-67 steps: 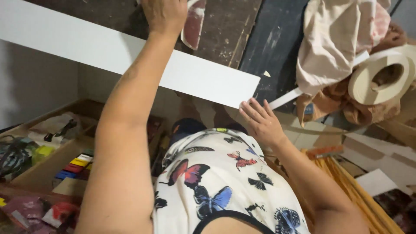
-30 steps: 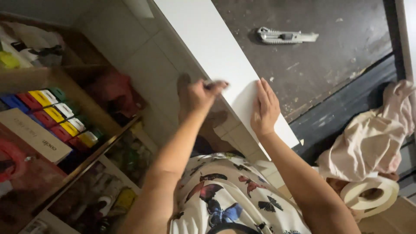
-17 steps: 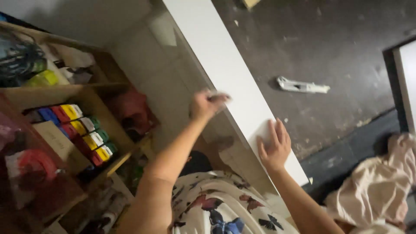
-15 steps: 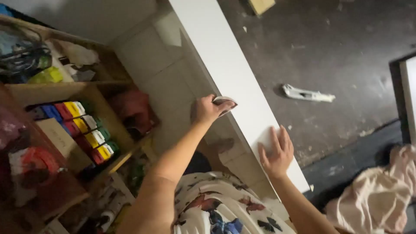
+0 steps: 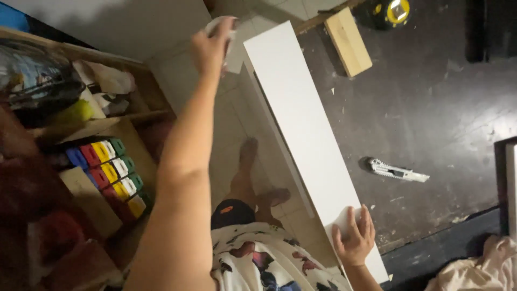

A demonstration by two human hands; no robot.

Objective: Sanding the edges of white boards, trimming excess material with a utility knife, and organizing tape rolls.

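Note:
A long white board point(image 5: 301, 124) lies along the edge of a dark worktop point(image 5: 431, 108). My right hand point(image 5: 355, 237) presses flat on the board's near end with its fingers spread. My left hand point(image 5: 212, 40) is stretched out far ahead, beside the board's far end, and is closed on a small white thing that is too blurred to name. A grey utility knife point(image 5: 397, 171) lies on the worktop to the right of the board.
A wooden block point(image 5: 349, 41) and a yellow-and-black tape measure point(image 5: 392, 11) sit at the far end of the worktop. Wooden shelves point(image 5: 97, 129) with coloured boxes point(image 5: 110, 170) stand at the left. Pale cloth point(image 5: 479, 269) lies at the bottom right. My feet stand on the tiled floor point(image 5: 237, 124).
My left hand has travelled along the board's left edge from its middle to its far end. My right hand has stayed on the near end. The view has swung towards the far end.

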